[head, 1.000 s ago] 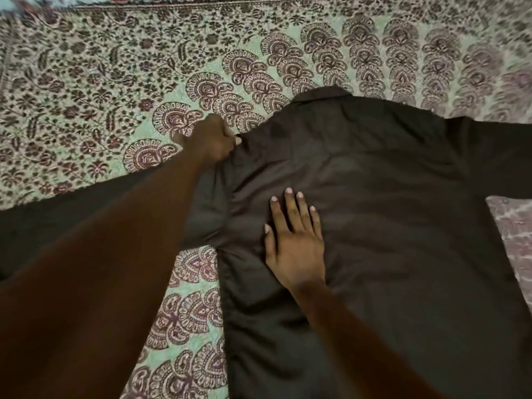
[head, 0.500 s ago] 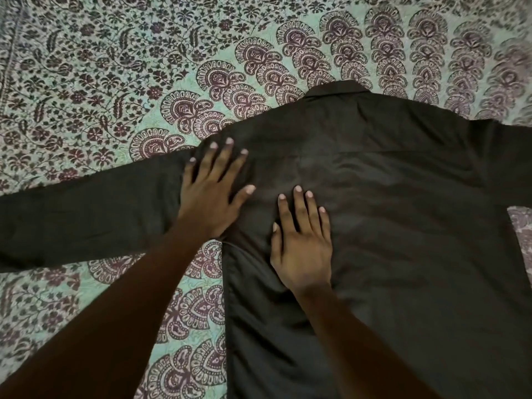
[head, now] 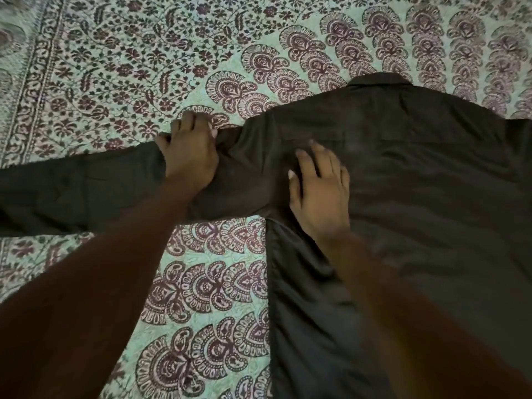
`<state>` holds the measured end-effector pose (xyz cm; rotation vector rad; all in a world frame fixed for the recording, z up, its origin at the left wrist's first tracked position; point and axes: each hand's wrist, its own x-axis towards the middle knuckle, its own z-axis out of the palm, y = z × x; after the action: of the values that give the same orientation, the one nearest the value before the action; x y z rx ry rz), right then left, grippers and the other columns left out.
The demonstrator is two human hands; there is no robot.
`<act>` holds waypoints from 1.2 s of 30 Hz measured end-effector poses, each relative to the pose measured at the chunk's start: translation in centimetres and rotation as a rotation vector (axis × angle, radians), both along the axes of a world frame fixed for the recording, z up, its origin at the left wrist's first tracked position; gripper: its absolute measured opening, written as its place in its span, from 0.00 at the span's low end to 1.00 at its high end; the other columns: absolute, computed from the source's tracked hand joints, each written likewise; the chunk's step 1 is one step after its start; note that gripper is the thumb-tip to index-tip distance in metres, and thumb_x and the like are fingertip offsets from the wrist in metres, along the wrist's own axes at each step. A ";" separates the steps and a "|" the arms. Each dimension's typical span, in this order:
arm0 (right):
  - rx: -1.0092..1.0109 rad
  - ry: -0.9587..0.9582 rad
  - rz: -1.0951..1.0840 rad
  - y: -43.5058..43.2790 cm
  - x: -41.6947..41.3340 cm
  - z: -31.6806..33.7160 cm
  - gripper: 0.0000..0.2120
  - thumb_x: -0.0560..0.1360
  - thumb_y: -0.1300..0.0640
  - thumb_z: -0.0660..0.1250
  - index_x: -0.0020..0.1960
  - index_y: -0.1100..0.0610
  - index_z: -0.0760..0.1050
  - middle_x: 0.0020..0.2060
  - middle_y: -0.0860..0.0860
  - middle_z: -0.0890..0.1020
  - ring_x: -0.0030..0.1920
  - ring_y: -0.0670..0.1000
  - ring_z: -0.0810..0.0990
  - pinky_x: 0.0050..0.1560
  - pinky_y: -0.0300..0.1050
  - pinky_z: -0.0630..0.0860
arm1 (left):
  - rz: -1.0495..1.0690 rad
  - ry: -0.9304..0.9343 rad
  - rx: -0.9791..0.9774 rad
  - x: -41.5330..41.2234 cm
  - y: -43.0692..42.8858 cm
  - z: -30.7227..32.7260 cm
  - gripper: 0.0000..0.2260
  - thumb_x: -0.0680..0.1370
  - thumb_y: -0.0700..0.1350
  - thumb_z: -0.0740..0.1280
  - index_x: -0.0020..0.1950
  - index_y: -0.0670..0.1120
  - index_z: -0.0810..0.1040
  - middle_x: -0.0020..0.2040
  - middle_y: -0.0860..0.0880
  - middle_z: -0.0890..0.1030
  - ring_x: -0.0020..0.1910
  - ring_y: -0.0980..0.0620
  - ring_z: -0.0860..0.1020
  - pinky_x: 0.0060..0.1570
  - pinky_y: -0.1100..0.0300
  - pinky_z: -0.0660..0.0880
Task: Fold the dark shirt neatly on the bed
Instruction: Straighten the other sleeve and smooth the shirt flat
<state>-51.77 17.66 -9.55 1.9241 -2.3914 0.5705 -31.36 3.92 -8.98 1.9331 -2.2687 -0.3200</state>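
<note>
The dark shirt (head: 417, 182) lies spread flat on the bed, collar (head: 377, 79) pointing away from me. Its left sleeve (head: 80, 185) stretches out to the left edge of view. My left hand (head: 190, 152) sits on that sleeve close to the shoulder, fingers curled over the sleeve's far edge and gripping the cloth. My right hand (head: 319, 194) presses on the shirt body beside the armpit, fingers spread and slightly bent. The right sleeve runs out of view at the right.
A patterned bedsheet (head: 144, 67) in pale green with maroon paisley and flower prints covers the bed all round the shirt. Its bordered edge (head: 26, 82) runs along the far left. My forearms cross the lower part of the view.
My left hand slid left from lying flat on the shoulder and now curls on the sleeve's far edge. The right hand stays by the armpit, fingers a little more bent.
</note>
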 end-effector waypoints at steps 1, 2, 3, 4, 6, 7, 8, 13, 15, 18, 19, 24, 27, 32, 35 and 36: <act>-0.001 -0.032 0.042 -1.2 0.9 0.1 0.22 0.83 0.49 0.58 0.72 0.57 0.74 0.75 0.57 0.71 0.75 0.60 0.68 0.70 0.59 0.68 | 0.063 0.037 0.040 0.0 -1.0 0.5 0.12 0.84 0.46 0.61 0.67 0.49 0.76 0.68 0.44 0.73 0.71 0.39 0.68 0.69 0.34 0.60; 0.011 -0.061 0.081 -2.1 1.8 0.0 0.22 0.83 0.49 0.58 0.73 0.56 0.74 0.76 0.57 0.71 0.76 0.60 0.67 0.70 0.59 0.70 | 0.092 0.071 0.079 0.0 -1.9 1.0 0.09 0.82 0.44 0.64 0.61 0.49 0.79 0.66 0.45 0.75 0.71 0.40 0.67 0.69 0.34 0.58; 0.030 -0.077 0.112 -2.6 2.6 -0.3 0.22 0.83 0.49 0.57 0.73 0.56 0.73 0.76 0.57 0.70 0.77 0.60 0.67 0.70 0.60 0.72 | 0.094 0.082 0.112 0.2 -2.6 1.5 0.08 0.80 0.41 0.65 0.56 0.50 0.80 0.63 0.47 0.77 0.71 0.41 0.68 0.68 0.35 0.58; 0.052 -0.076 0.132 -2.5 3.2 -0.9 0.23 0.83 0.48 0.56 0.74 0.56 0.73 0.77 0.57 0.70 0.77 0.60 0.66 0.71 0.60 0.72 | 0.081 0.058 0.133 0.2 -3.1 1.8 0.10 0.78 0.37 0.66 0.54 0.50 0.80 0.61 0.47 0.79 0.71 0.41 0.68 0.68 0.36 0.57; 0.077 -0.032 0.139 -1.8 4.1 -2.0 0.23 0.84 0.49 0.55 0.76 0.54 0.71 0.78 0.56 0.68 0.79 0.59 0.65 0.74 0.59 0.68 | 0.059 -0.036 0.150 0.7 -3.6 2.0 0.13 0.75 0.35 0.67 0.56 0.48 0.79 0.62 0.46 0.79 0.71 0.41 0.69 0.69 0.36 0.56; 0.077 -0.009 0.132 -1.5 4.3 -2.4 0.23 0.84 0.49 0.55 0.77 0.53 0.70 0.79 0.56 0.67 0.80 0.58 0.64 0.75 0.58 0.66 | 0.067 -0.072 0.145 1.0 -3.6 1.9 0.14 0.75 0.35 0.67 0.58 0.47 0.79 0.63 0.45 0.78 0.71 0.40 0.68 0.70 0.35 0.56; 0.075 0.005 0.123 -1.3 4.4 -2.6 0.23 0.85 0.50 0.56 0.77 0.53 0.70 0.79 0.55 0.67 0.80 0.57 0.64 0.76 0.57 0.64 | 0.084 -0.084 0.141 1.3 -3.6 1.7 0.14 0.76 0.36 0.67 0.61 0.46 0.78 0.65 0.43 0.77 0.72 0.40 0.69 0.70 0.35 0.57; 0.077 0.035 0.123 -1.3 4.5 -2.5 0.23 0.84 0.50 0.56 0.78 0.52 0.69 0.80 0.55 0.66 0.80 0.56 0.63 0.75 0.57 0.64 | -0.118 -0.015 -0.154 2.5 -0.3 1.0 0.13 0.82 0.41 0.62 0.66 0.44 0.75 0.67 0.41 0.75 0.67 0.40 0.72 0.66 0.39 0.65; 0.074 0.042 0.130 -1.3 4.4 -2.6 0.23 0.84 0.49 0.55 0.78 0.53 0.69 0.80 0.55 0.66 0.80 0.57 0.63 0.74 0.57 0.65 | -0.380 -0.023 -0.152 3.2 2.3 0.0 0.17 0.84 0.50 0.59 0.71 0.46 0.73 0.74 0.44 0.72 0.72 0.43 0.71 0.68 0.42 0.65; 0.085 0.046 0.133 -1.3 4.4 -2.7 0.24 0.84 0.48 0.54 0.78 0.52 0.69 0.80 0.55 0.66 0.80 0.56 0.63 0.74 0.57 0.65 | -0.470 -0.151 -0.053 6.2 5.0 -1.9 0.28 0.85 0.62 0.51 0.83 0.53 0.60 0.85 0.49 0.58 0.82 0.47 0.59 0.77 0.42 0.58; 0.095 0.043 0.134 -1.3 4.3 -2.7 0.24 0.85 0.48 0.54 0.78 0.52 0.68 0.80 0.54 0.65 0.80 0.56 0.63 0.74 0.57 0.64 | -0.394 -0.140 -0.031 7.7 5.3 -2.3 0.29 0.84 0.64 0.49 0.84 0.55 0.56 0.86 0.51 0.54 0.84 0.48 0.56 0.79 0.41 0.55; 0.182 0.060 0.059 -2.1 5.4 -1.6 0.25 0.83 0.44 0.54 0.76 0.53 0.71 0.78 0.56 0.68 0.76 0.61 0.67 0.71 0.61 0.67 | -0.082 -0.138 -0.003 14.6 5.6 -2.8 0.33 0.83 0.68 0.45 0.85 0.57 0.47 0.86 0.53 0.50 0.85 0.47 0.50 0.80 0.36 0.49; 0.219 0.075 0.031 -3.1 8.8 -1.0 0.30 0.83 0.39 0.52 0.79 0.53 0.66 0.81 0.58 0.62 0.81 0.61 0.59 0.76 0.65 0.59 | -0.076 -0.158 -0.003 17.4 5.4 -2.8 0.34 0.83 0.68 0.45 0.85 0.54 0.49 0.86 0.51 0.53 0.84 0.46 0.53 0.80 0.37 0.51; 0.328 0.043 0.021 -4.3 17.3 -1.7 0.44 0.80 0.29 0.46 0.84 0.59 0.51 0.84 0.59 0.50 0.84 0.61 0.44 0.80 0.67 0.47 | 0.010 -0.205 -0.012 23.1 5.0 -2.6 0.36 0.82 0.69 0.41 0.85 0.51 0.48 0.86 0.48 0.51 0.85 0.45 0.51 0.81 0.37 0.47; 0.363 0.029 0.099 -4.7 22.4 -1.9 0.47 0.78 0.26 0.44 0.84 0.59 0.47 0.84 0.61 0.45 0.83 0.63 0.41 0.79 0.69 0.45 | 0.075 -0.148 -0.033 26.9 5.7 -2.0 0.35 0.83 0.69 0.42 0.86 0.51 0.46 0.86 0.47 0.52 0.85 0.44 0.51 0.81 0.37 0.49; 0.369 0.043 0.145 -4.8 24.2 -1.9 0.48 0.78 0.25 0.44 0.84 0.59 0.47 0.84 0.61 0.45 0.83 0.63 0.41 0.79 0.70 0.45 | 0.100 -0.109 -0.048 28.3 6.1 -1.7 0.35 0.83 0.68 0.44 0.86 0.51 0.46 0.86 0.47 0.53 0.85 0.44 0.51 0.81 0.37 0.49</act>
<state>-27.59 12.83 -11.48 2.2331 -2.4853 0.0890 -3.07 10.03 -10.67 2.0787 -2.2112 -0.1510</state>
